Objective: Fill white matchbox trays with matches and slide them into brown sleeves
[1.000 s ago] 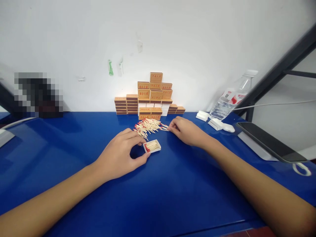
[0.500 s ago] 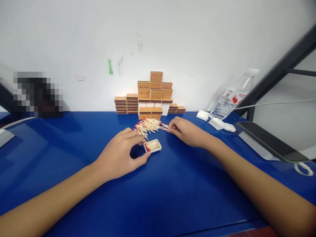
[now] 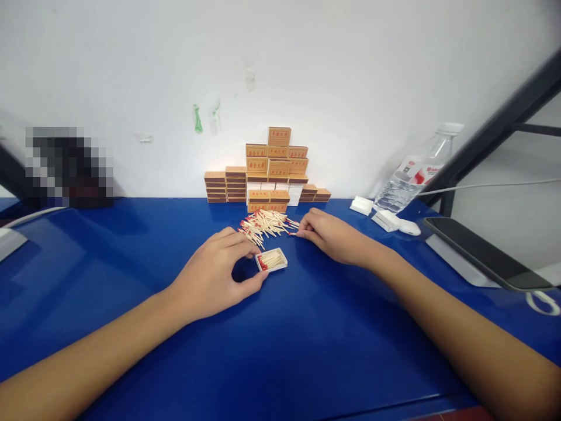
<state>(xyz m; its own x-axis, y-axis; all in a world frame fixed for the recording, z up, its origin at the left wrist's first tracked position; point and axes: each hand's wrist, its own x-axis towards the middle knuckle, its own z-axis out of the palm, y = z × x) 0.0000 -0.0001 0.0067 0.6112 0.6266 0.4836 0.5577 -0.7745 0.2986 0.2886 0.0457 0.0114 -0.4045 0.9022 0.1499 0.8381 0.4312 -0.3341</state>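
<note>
A small white matchbox tray (image 3: pixel 271 260) holding red-tipped matches lies on the blue table (image 3: pixel 280 339). My left hand (image 3: pixel 214 275) grips the tray's left end between thumb and fingers. Just beyond the tray is a loose pile of matches (image 3: pixel 265 225). My right hand (image 3: pixel 335 235) rests at the pile's right edge, its fingertips pinched on a match or two at the pile's rim.
Stacked orange matchboxes (image 3: pixel 272 169) stand against the white wall. At the right are white box trays (image 3: pixel 362 205), a plastic water bottle (image 3: pixel 409 178), a white mouse (image 3: pixel 409 228), a phone (image 3: pixel 486 252) on a stand, and a dark metal frame (image 3: pixel 495 126).
Both hands have stayed almost still; the right hand's fingertips have shifted slightly at the edge of the match pile.
</note>
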